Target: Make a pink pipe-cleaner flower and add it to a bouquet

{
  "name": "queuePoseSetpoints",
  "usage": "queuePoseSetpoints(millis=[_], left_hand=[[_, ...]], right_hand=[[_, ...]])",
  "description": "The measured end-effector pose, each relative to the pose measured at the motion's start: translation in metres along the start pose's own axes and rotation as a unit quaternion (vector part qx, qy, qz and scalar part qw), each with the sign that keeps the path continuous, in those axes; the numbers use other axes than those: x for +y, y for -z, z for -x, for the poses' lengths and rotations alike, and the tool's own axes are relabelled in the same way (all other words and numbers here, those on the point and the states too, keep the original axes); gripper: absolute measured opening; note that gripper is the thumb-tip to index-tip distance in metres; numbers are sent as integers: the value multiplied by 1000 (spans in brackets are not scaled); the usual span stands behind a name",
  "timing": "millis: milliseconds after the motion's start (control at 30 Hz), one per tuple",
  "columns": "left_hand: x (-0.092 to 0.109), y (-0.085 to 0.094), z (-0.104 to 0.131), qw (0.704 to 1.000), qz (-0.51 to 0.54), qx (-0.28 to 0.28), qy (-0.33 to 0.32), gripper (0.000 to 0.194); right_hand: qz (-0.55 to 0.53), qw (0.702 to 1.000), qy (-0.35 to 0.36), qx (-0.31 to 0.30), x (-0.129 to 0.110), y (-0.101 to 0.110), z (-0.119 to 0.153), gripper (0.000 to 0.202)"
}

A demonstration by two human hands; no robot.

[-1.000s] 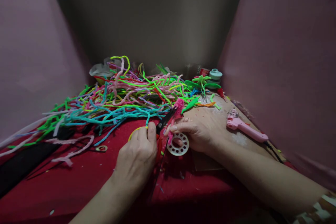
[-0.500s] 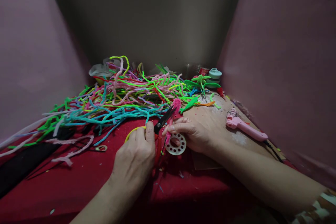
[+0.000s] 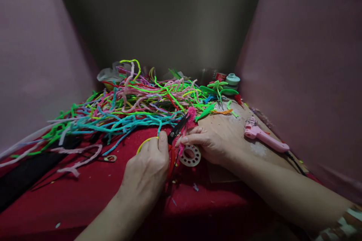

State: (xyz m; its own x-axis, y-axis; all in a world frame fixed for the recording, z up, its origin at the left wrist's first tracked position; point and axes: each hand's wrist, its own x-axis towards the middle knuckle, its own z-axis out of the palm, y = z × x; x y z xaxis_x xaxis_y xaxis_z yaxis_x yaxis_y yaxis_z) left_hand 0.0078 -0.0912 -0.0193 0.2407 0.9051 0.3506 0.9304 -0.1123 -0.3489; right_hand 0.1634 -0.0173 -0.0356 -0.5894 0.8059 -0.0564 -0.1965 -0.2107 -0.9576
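Note:
My left hand (image 3: 149, 165) is closed around the handles of a pair of scissors (image 3: 175, 130) with black blades and red and yellow grips. The blades point up and to the right, against a fuzzy pink pipe cleaner (image 3: 191, 115). My right hand (image 3: 205, 141) pinches the pink pipe cleaner's stem between thumb and fingers. Just below those fingertips is a white ring with holes (image 3: 191, 160); whether my right hand also holds it I cannot tell. Thin dark wire or stem hangs beside the pink piece.
A heap of coloured pipe cleaners (image 3: 141, 101) covers the back of the red cloth (image 3: 113, 196). On the right, a pink hot tool (image 3: 266, 139) with a black cord lies on cardboard (image 3: 226, 128). Behind it stand a green pipe-cleaner plant (image 3: 217, 86) and a pale teal bottle (image 3: 232, 79).
Both hands, the scissors and the pink pipe cleaner keep nearly the same pose. The whole view has shifted very slightly.

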Motion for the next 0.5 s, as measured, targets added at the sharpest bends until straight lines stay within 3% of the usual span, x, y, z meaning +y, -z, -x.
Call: queuePoseSetpoints(millis=[500], left_hand=[[-1, -2, 0, 999, -42, 13, -8, 40]], right_hand=[[-23, 1000, 4, 10, 9, 5, -4, 19]])
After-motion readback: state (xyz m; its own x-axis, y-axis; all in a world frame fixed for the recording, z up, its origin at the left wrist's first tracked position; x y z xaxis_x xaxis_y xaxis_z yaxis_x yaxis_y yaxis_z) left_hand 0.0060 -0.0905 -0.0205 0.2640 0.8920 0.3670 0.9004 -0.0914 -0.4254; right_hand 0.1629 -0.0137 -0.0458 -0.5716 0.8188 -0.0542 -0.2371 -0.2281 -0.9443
